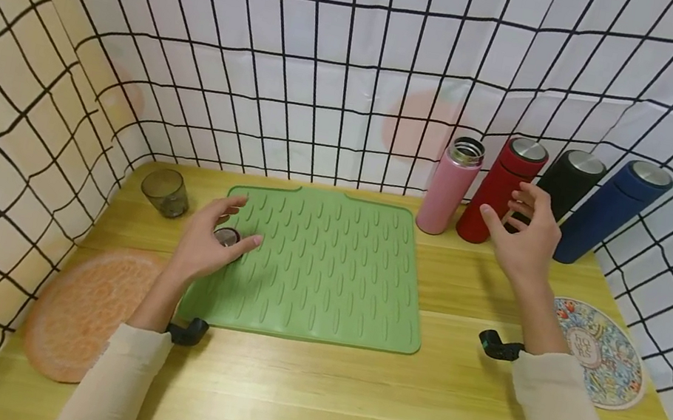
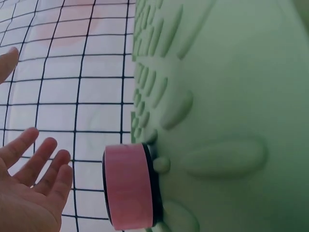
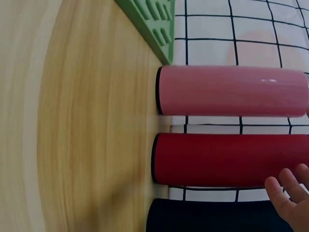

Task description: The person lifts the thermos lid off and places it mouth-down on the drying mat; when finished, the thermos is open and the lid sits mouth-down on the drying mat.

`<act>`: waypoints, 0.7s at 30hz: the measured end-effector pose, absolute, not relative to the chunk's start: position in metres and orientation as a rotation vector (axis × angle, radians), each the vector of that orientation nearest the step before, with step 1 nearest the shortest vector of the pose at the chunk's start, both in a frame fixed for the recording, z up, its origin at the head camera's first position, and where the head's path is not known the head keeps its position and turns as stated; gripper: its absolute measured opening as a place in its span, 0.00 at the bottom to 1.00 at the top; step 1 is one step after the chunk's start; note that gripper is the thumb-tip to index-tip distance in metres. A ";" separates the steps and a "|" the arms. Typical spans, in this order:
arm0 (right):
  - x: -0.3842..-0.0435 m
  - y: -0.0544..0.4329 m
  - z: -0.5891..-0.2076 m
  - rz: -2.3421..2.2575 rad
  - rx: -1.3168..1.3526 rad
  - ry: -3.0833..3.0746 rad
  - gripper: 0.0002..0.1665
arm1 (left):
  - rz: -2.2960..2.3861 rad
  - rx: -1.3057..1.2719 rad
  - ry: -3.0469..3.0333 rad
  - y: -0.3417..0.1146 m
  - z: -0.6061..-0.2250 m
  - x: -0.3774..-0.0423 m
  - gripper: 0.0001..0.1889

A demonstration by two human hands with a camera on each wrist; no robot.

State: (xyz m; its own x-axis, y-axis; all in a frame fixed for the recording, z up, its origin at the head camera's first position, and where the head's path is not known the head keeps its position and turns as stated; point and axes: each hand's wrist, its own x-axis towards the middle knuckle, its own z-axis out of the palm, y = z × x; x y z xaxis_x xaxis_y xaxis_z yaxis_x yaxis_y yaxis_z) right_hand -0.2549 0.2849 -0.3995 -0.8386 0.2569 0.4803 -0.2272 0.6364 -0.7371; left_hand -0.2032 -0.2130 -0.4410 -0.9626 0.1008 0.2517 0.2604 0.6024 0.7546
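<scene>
A pink bottle lid (image 2: 129, 187) with a metal top sits on the left part of the green ridged mat (image 1: 326, 268). Over it hovers my left hand (image 1: 206, 239), thumb and fingers spread; the left wrist view shows a gap between fingers and lid. My right hand (image 1: 527, 240) is in the air in front of the red bottle (image 1: 493, 200) and the black bottle (image 1: 568, 179), fingers loosely bent around nothing. Left of the red one, the pink bottle (image 1: 448, 192) stands upright without a lid, its metal neck showing. The red and black bottles have metal-topped lids on.
A blue bottle (image 1: 609, 213) stands at the right end of the row. A dark see-through glass (image 1: 166, 194) is at the back left. An orange round mat (image 1: 81, 315) lies front left, a patterned round mat (image 1: 616, 364) right. Grid-patterned cloth (image 1: 307, 70) encloses the table.
</scene>
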 end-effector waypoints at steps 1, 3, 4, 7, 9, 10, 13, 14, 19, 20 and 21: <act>-0.255 0.286 -0.400 1.134 -0.034 -2.302 0.39 | -1.307 -0.307 -2.641 -0.212 -0.441 -0.203 0.42; -0.255 0.288 -0.401 1.124 -0.063 -2.311 0.40 | -1.346 -0.311 -2.633 -0.209 -0.440 -0.203 0.42; -0.255 0.289 -0.401 1.129 -0.075 -2.312 0.41 | -1.363 -0.312 -2.628 -0.208 -0.440 -0.203 0.42; -0.256 0.292 -0.403 1.153 -0.102 -2.321 0.43 | -1.381 -0.331 -2.617 -0.204 -0.440 -0.204 0.42; -0.257 0.293 -0.405 1.184 -0.113 -2.337 0.45 | -1.400 -0.345 -2.608 -0.201 -0.441 -0.205 0.43; -0.258 0.294 -0.406 1.200 -0.115 -2.346 0.47 | -1.411 -0.354 -2.605 -0.199 -0.441 -0.204 0.43; -0.260 0.295 -0.409 1.251 -0.123 -2.372 0.52 | -1.471 -0.378 -2.594 -0.195 -0.441 -0.204 0.43; -0.261 0.296 -0.410 1.263 -0.124 -2.376 0.53 | -1.494 -0.384 -2.588 -0.194 -0.441 -0.203 0.43; -0.269 0.297 -0.415 1.305 -0.127 -2.384 0.56 | -1.572 -0.378 -2.582 -0.192 -0.441 -0.203 0.42; -0.271 0.298 -0.416 1.313 -0.127 -2.388 0.57 | -1.582 -0.376 -2.580 -0.191 -0.442 -0.203 0.42; -0.272 0.298 -0.417 1.325 -0.126 -2.392 0.57 | -1.586 -0.378 -2.581 -0.190 -0.442 -0.203 0.42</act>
